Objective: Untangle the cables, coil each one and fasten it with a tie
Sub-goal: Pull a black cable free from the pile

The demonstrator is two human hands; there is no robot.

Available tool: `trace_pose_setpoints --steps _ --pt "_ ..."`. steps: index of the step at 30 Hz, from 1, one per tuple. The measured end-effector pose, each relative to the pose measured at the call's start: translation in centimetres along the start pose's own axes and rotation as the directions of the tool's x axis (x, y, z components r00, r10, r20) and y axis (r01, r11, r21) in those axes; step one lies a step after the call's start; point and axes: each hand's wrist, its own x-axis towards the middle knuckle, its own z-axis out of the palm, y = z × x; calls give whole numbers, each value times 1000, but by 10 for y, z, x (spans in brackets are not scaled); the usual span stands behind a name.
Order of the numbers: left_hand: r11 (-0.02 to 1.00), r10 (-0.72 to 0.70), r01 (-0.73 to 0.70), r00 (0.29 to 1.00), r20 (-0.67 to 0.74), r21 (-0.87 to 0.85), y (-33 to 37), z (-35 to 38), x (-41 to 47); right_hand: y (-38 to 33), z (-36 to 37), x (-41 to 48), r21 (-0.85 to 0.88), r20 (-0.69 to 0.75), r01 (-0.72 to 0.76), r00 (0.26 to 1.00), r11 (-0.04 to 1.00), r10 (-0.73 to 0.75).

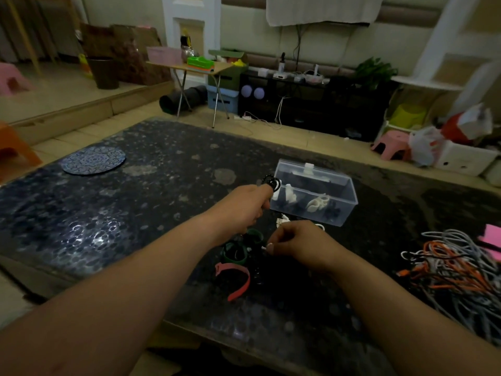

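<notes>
The left hand (244, 207) is curled, gripping a small black coil (272, 183) that sticks out past its fingertips at 12 o'clock, just beside the clear box (314, 194). The right hand (301, 242) pinches a tiny white piece (267, 246) between thumb and forefinger; whether it is a plug or a tie I cannot tell. Green ties (238, 251) lie between the hands, and a pink tie (235, 280) at 6 o'clock of them. The tangle (455, 267) of orange, grey and white cables lies on the table (135, 213) at 3 o'clock, well apart from both hands. These cables look light, limp and springy, likely to snag. They are probably best taken by a plug end and drawn out loop by loop, not tugged mid-length.
</notes>
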Motion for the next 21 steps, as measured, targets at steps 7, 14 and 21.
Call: trace_pose_setpoints --steps 7,14,21 --pt "979 74 -78 997 28 188 -12 8 7 6 -4 -4 143 -53 -25 998 989 33" --pt "958 77 -82 997 27 276 -16 5 5 11 -3 -2 250 -70 -51 995 967 71" --pt "943 36 -66 994 99 325 -24 0 7 3 -7 -5 535 34 -134 990 834 137"
